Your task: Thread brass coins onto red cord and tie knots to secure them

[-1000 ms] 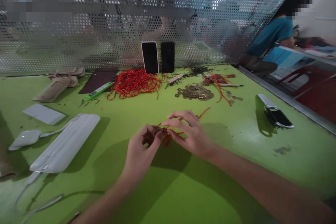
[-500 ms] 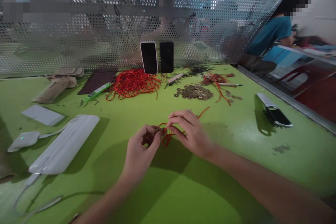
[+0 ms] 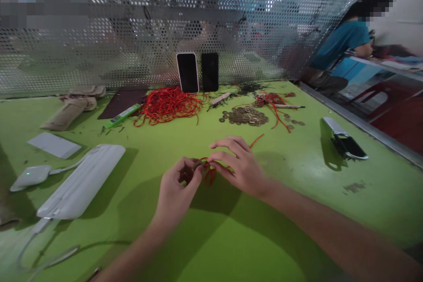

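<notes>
My left hand [image 3: 181, 183] is closed in a pinch between thumb and forefinger on a small dark coin [image 3: 204, 164], mostly covered by the fingertips. Red cord [image 3: 209, 177] runs through or around the coin and hangs in a loop below it. Thumb and forefinger of my right hand [image 3: 243, 167] are pinched on the cord right beside the coin, the other fingers raised. A loose end of the cord sticks out beyond the right knuckles. Past my hands lies a pile of old brass-coloured coins [image 3: 248, 116], some with holes.
A heap of red cord [image 3: 170, 105] lies at the back, before two upright phones [image 3: 188, 72]. At left are a white power strip [image 3: 82, 180] and a white box [image 3: 54, 145]. A silver-and-black device [image 3: 345, 140] stands at right. Beyond the table edge sits a person in teal [image 3: 345, 44].
My right fingertips have shifted slightly left, closer to the coin, and its forefinger and middle finger have spread apart. My left hand stays in place.
</notes>
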`<state>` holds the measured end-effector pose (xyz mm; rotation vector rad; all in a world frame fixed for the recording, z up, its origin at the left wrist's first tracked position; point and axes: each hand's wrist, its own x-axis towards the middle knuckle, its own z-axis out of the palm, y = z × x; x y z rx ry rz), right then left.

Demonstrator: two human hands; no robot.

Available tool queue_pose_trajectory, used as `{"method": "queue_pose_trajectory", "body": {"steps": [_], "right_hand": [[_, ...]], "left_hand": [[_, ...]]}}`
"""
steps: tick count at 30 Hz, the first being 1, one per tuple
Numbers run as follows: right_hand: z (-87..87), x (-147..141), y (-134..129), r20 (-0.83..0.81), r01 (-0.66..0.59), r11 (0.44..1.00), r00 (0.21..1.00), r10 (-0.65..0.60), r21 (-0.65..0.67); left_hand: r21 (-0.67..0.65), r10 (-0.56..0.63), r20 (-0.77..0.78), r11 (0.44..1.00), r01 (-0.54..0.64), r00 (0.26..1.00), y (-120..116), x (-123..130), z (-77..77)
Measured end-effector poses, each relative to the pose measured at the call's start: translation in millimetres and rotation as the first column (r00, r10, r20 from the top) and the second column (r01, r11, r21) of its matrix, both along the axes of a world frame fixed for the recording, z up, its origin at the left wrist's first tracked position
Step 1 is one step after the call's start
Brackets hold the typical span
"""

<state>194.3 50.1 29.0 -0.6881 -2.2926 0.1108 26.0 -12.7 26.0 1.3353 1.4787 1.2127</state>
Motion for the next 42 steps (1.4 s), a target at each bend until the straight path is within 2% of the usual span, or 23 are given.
{"method": "queue_pose_trajectory", "body": {"steps": [5,10,19,28,36,39,42], "right_hand": [[4.4,1,4,-0.094,0.004,1.000,0.996,-0.004,-0.001],[6.9,6,10,-0.215,0.074,0.997,0.973,-0.078,-0.029],[2.6,5,6,0.022,0.029,0.999,0.999,-0.029,0.026],[4.5,4,5,0.000,0.010,1.000,1.000,-0.010,0.002],[8.6,11,15,-0.219,0.120,0.992,0.968,-0.126,-0.041],[7.6,11,14,-0.148,0.104,0.994,0.983,-0.105,-0.016],[5.8,8,10,-0.029,0.028,0.999,0.999,-0.027,0.018]], "left_hand": [[-0.002,-0.008,0.001,1.000,0.008,1.000,-1,-1,0.3],[0.025,0.028,-0.016,0.999,-0.028,0.999,0,0,-0.8],[-0.013,-0.003,0.007,1.000,0.003,1.000,0,-2,-0.9],[0.007,0.009,-0.009,1.000,-0.009,1.000,0,-1,-0.5],[0.003,0.011,-0.011,1.000,-0.011,1.000,-1,-1,-1.3],[-0.006,0.006,-0.015,1.000,-0.007,1.000,0,-2,-2.3],[0.001,-0.011,-0.007,1.000,0.011,1.000,0,-2,-3.0]]}}
